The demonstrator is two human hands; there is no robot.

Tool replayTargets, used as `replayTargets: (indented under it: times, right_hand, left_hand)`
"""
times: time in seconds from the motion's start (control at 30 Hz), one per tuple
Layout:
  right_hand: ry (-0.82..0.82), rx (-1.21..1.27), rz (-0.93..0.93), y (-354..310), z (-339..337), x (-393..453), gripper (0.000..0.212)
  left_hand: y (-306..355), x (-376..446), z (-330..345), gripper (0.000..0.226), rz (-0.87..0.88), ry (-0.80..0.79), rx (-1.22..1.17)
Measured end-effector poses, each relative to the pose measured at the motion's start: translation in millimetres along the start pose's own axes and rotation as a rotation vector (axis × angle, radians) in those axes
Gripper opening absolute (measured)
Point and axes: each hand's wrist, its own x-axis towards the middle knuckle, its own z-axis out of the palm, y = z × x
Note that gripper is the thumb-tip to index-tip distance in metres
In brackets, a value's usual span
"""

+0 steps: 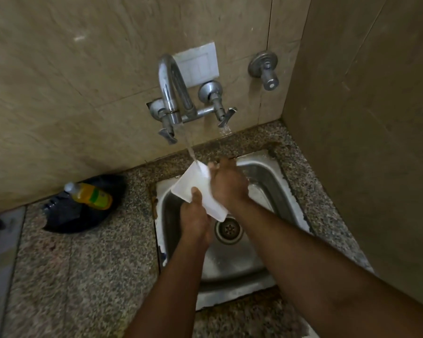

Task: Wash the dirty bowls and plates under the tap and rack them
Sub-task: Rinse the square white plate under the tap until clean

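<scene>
A white square plate [193, 181] is held tilted over the steel sink [274, 181], under the water running from the curved tap [169, 89]. My left hand [195, 215] grips the plate's near edge, thumb on its face. My right hand [226, 184] lies over the plate's right side with fingers curled round its far edge. The stream lands on the plate's upper corner. Part of the plate is hidden behind my right hand.
A yellow dish-soap bottle [91, 195] lies on a black pan or bag [66, 215] on the speckled counter, left of the sink. The drain [228, 230] sits below my hands. A second wall valve [266, 69] sticks out at right; a wall closes the right side.
</scene>
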Motion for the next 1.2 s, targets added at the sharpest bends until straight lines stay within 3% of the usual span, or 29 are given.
replayTargets:
  times: [0.07, 0.13, 0.3, 0.4, 0.5, 0.63, 0.73, 0.97, 1.1, 1.2]
  right_hand:
    - [-0.125, -0.030, -0.138, -1.4, 8.5, -24.5, 0.078]
    - [-0.208, -0.062, -0.158, 4.5, 16.3, -35.8, 0.076]
    - [-0.260, -0.138, 0.109, 14.4, 11.0, 15.8, 0.072]
    - [-0.243, -0.114, -0.218, 13.8, 9.7, 6.1, 0.070]
    - [-0.438, -0.102, -0.509, 11.3, 3.0, -31.0, 0.062]
    - [-0.466, -0.202, -0.476, 11.2, 10.9, -34.8, 0.064]
    - [-0.481, -0.139, -0.326, 3.1, 7.3, -2.9, 0.071]
    - [-0.511, 0.000, -0.457, 2.4, -11.2, -39.3, 0.055]
    - [-0.543, -0.101, -0.308, 2.1, -13.0, -4.2, 0.070]
    - [-0.547, -0.079, -0.390, 2.8, -11.4, -17.1, 0.065]
  left_hand:
    - [5.6, 6.1, 0.0, 0.039, 0.031, 0.015, 0.118]
    - [6.0, 7.7, -4.6, 0.046, 0.044, -0.001, 0.167]
    - [-9.3, -16.4, -6.3, 0.044, -0.004, -0.152, 0.246]
    - [1.6, -2.4, -3.3, 0.048, 0.061, -0.084, 0.270]
    - [22.1, 17.8, -10.9, 0.047, 0.066, -0.012, 0.318]
    - [27.7, 17.7, -13.2, 0.042, 0.024, -0.067, 0.363]
    - [17.1, 15.4, -5.9, 0.043, 0.011, -0.084, 0.369]
    - [30.2, 14.1, -4.9, 0.049, 0.072, -0.038, 0.425]
    - [15.7, 5.3, -2.3, 0.050, 0.036, -0.085, 0.395]
    - [25.2, 12.5, -1.8, 0.049, 0.065, -0.059, 0.372]
